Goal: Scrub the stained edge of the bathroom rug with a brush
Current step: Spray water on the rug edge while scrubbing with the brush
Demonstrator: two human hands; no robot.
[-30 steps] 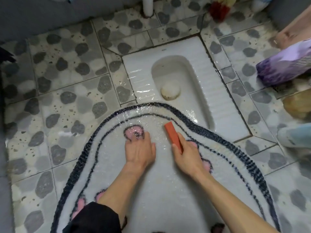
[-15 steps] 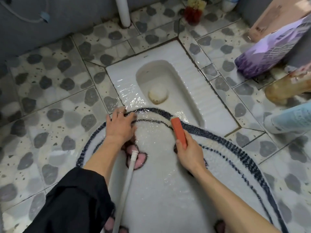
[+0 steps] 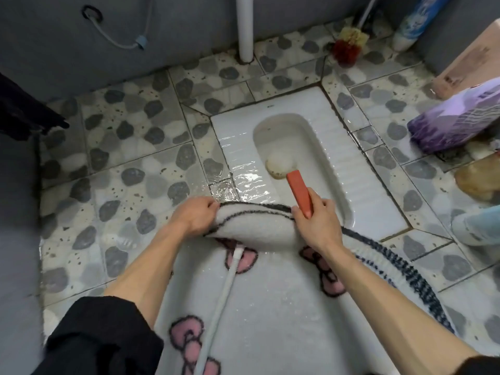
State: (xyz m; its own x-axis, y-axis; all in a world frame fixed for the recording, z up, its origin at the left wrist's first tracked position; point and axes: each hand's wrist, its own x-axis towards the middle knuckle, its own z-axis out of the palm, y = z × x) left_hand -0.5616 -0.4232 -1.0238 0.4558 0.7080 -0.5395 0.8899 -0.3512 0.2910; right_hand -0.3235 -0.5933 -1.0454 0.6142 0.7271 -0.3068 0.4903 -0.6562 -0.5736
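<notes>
Light: soft, even, fairly bright; cool cast;
Glare: wet sheen on squat pan (image 3: pixel 243 185) rim and tiles (image 3: pixel 220 190) beside it;
Shadows: faint; left side dim;
Edges: wide-angle bending; corners softly blurred

Open pebble-pattern floor (image 3: pixel 121 147) stretches left of the rug (image 3: pixel 270 307), from the grey wall across to the squat pan (image 3: pixel 338 163) (the widest passage in view). Straight ahead, the pan's sunken bowl lies just beyond the rug's folded-back edge. The left hand (image 3: pixel 193 216) grips that edge, and the right hand (image 3: pixel 316 223) holds the brush (image 3: pixel 299 190), its red handle reaching over the pan. A white hose (image 3: pixel 224 293) runs up the rug between the forearms, its tip at the fold. The right side is crowded: a purple bag (image 3: pixel 457 117), a brown object (image 3: pixel 479 180) and a pale blue object (image 3: pixel 479 226) line the floor beside the pan. A white pipe (image 3: pixel 244 28), a toilet brush (image 3: pixel 349 44) and a bottle (image 3: pixel 416 20) stand along the back wall.
</notes>
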